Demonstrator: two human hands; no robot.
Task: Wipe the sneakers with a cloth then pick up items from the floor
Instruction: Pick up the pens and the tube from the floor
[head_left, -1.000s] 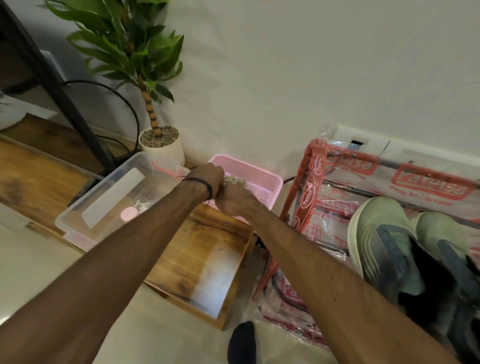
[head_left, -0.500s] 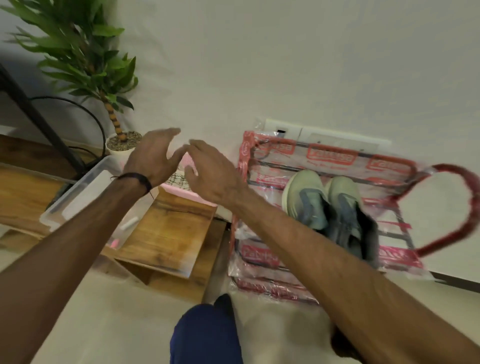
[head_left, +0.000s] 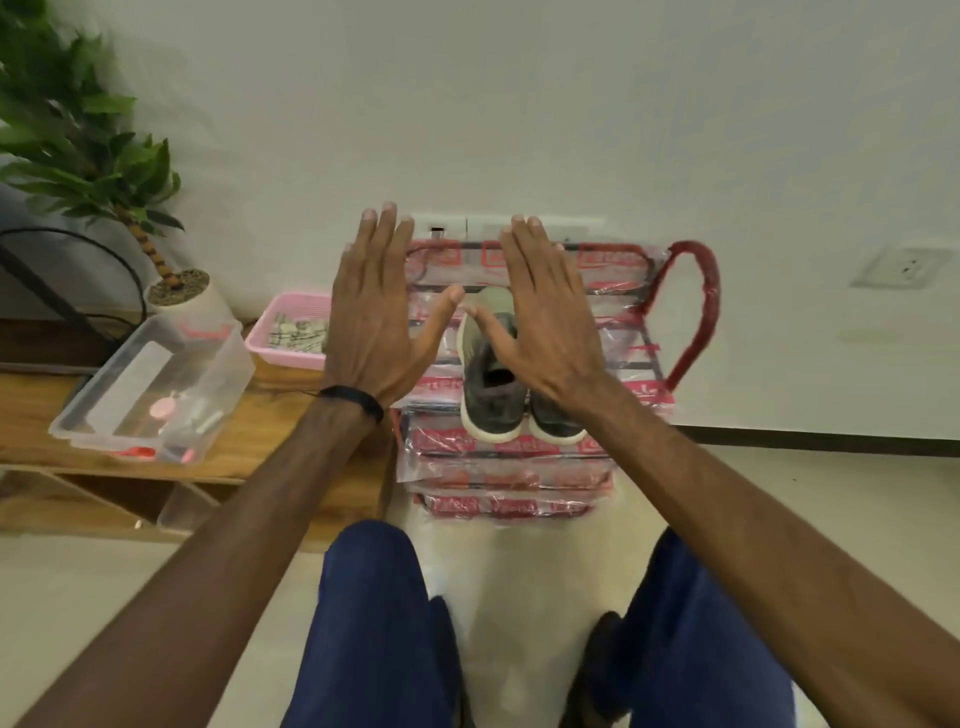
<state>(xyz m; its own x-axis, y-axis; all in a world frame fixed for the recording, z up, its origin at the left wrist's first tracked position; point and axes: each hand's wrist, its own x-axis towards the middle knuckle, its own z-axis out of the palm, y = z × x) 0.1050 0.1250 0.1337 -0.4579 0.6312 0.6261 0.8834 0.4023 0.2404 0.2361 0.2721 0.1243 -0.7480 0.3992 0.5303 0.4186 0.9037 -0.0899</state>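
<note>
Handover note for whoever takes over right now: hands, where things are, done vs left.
Left hand: open, fingers straight, holds nothing, raised in front of the rack.
Right hand: open, fingers straight, holds nothing, partly hiding one sneaker.
Sneakers: a pair, side by side on the plastic-wrapped rack, heels toward the camera.
Cloth: what looks like a folded cloth lies in the pink basket on the wooden bench, beside the clear bin.
Done: cannot tell from this view whether the sneakers are wiped.
Left: confirm the wipe; no loose items show on the visible floor.
</note>
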